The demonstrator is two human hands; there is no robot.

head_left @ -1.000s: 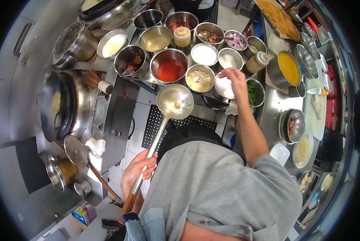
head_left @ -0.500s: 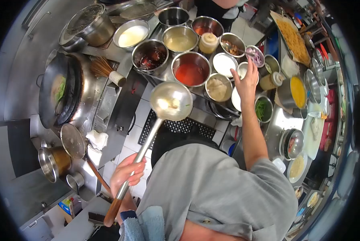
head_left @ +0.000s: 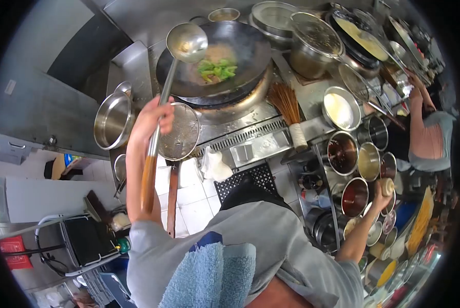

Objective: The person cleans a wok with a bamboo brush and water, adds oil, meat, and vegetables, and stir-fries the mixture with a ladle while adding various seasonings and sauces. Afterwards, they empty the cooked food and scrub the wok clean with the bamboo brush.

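My left hand [head_left: 153,119] is wrapped round the handle of a long ladle [head_left: 187,43] with a wooden grip. The ladle's bowl is raised over the left side of a dark wok [head_left: 253,49]. In that wok lie bright green vegetables [head_left: 218,70] in a pale mixture, with a little steam. Off to the right, my right hand [head_left: 380,201] is closed round a squeeze bottle [head_left: 386,186] with pale contents, among the metal sauce bowls. A round mesh strainer [head_left: 179,132] with a wooden handle rests just right of my left hand.
A bamboo brush [head_left: 286,105] lies right of the wok. Bowls of dark sauce [head_left: 343,153], red sauce [head_left: 355,197] and white contents [head_left: 339,109] stand at the right. A steel pot [head_left: 113,120] is at the left. Another person [head_left: 433,136] works at the far right.
My view has turned left towards the wok. The ladle has moved over the wok. My right hand, open over the bowls before, now grips the squeeze bottle.
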